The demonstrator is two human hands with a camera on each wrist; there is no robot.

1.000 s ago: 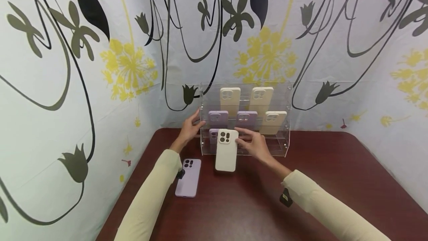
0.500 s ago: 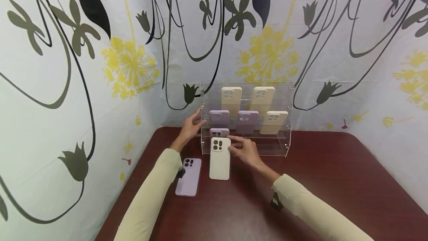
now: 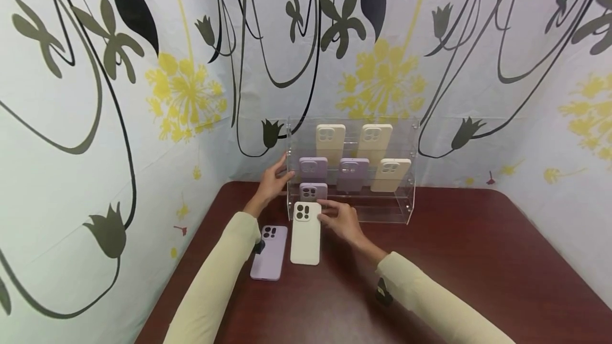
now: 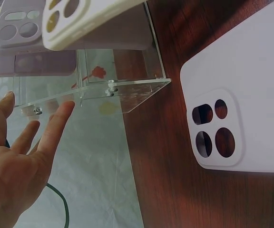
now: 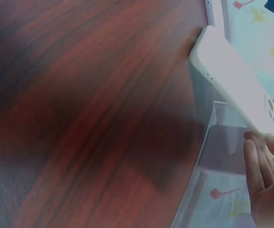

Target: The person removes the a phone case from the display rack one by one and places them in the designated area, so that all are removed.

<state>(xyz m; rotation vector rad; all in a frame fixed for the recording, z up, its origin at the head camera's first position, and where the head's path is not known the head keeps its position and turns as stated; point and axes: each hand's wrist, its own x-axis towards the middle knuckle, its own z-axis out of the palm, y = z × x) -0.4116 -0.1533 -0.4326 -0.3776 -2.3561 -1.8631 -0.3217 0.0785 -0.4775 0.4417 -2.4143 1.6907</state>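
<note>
My right hand (image 3: 341, 222) pinches a cream-white phone case (image 3: 306, 235) by its upper right edge, thumb on one face and fingers on the other in the right wrist view. The case leans in front of a clear acrylic display rack (image 3: 351, 215), its camera cutouts at the top. At the rack's left side panel (image 4: 141, 90), my left hand (image 3: 271, 182) rests with fingers spread against the clear plastic. A lavender phone case (image 3: 272, 259) lies on the table just left of the white one, beside my left forearm.
Cream cases (image 3: 330, 139) stand in the rack's top tier. Below are lavender cases (image 3: 353, 174) and a cream case (image 3: 392, 174). One lavender case (image 3: 314, 191) stands low at the left, partly behind the white one. The dark red table (image 3: 454, 238) meets patterned fabric walls.
My right hand has carried the white case left and toward me, away from the rack, uncovering more of the low lavender case. The left hand stays at the rack's side.
</note>
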